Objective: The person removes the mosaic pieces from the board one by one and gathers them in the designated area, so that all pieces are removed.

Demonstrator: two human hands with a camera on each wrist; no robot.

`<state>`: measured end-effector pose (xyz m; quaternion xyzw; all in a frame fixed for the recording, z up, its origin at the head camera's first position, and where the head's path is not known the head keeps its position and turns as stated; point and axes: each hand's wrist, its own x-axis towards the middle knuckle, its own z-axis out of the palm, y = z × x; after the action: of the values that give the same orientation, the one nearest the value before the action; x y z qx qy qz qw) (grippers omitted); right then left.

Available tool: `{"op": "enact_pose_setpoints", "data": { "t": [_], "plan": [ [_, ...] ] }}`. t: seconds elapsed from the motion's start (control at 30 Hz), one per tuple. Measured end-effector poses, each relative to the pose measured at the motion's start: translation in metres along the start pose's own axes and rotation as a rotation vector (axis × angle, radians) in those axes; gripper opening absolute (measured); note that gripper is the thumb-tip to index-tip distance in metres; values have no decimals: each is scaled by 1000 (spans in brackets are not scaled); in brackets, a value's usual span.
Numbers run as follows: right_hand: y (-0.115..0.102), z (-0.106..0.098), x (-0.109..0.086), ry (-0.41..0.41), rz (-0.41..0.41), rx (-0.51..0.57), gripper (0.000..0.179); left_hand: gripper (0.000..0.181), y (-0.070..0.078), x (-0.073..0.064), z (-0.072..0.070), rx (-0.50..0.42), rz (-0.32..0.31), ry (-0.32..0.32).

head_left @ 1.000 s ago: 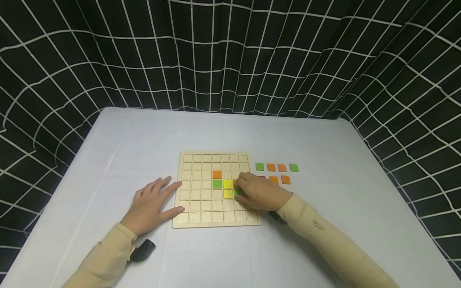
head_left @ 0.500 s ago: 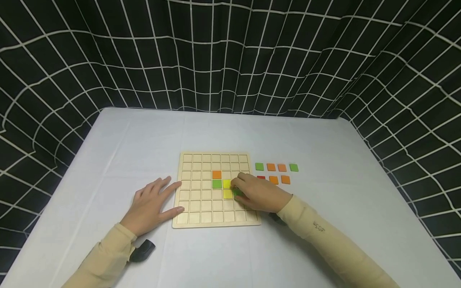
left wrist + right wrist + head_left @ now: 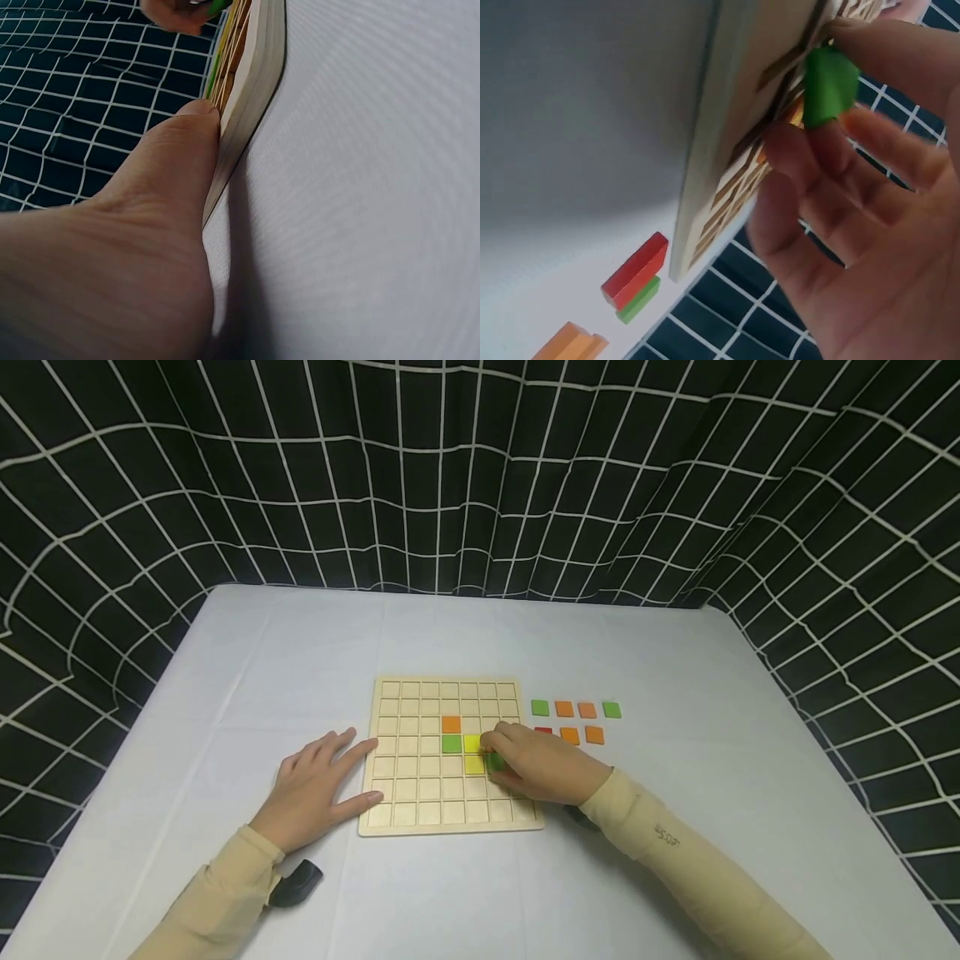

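A square wooden grid board (image 3: 408,814) lies on the table. My right hand (image 3: 551,764) is over its right side, pinching a green tile (image 3: 831,86) between thumb and fingers; the tile is tilted out of the board's plane. Left of those fingers, two yellow tiles (image 3: 474,765) sit one behind the other in cells. Beside them are a seated green tile (image 3: 452,744) and, behind it, an orange tile (image 3: 451,724). An orange edge (image 3: 795,112) shows behind my right fingers. My left hand (image 3: 307,793) is spread out, thumb and forefinger touching the board's left edge.
Right of the board, loose tiles lie in two rows: green (image 3: 540,707), orange (image 3: 564,709), salmon-orange (image 3: 587,710) and another green (image 3: 611,710) behind; a partly covered red tile (image 3: 543,730) and two orange ones in front. A black curtain (image 3: 450,485) with white grid lines surrounds the table.
My right fingers have shifted slightly left, covering the orange tile behind the green one. The green tile they pinch looks darker and tilted. My left hand has stayed in place.
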<state>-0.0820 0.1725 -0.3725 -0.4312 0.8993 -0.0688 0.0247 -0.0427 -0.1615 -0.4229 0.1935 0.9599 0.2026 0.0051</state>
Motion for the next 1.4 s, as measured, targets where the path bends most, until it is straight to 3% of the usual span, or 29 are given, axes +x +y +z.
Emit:
{"op": "enact_pose_setpoints", "data": {
  "t": [0.2,0.5,0.83,1.4],
  "plan": [
    [3,-5,-7,-11,100,57,36,71,1,0,1,-2,-5,-1],
    [18,-11,-34,3,168,-8,26,71,1,1,-1,4,5,-1],
    [32,-5,-52,23,170,-69,34,71,0,2,-3,18,11,6],
    [32,-2,-55,21,155,-96,32,71,-1,2,-1,2,12,8]
  ]
}}
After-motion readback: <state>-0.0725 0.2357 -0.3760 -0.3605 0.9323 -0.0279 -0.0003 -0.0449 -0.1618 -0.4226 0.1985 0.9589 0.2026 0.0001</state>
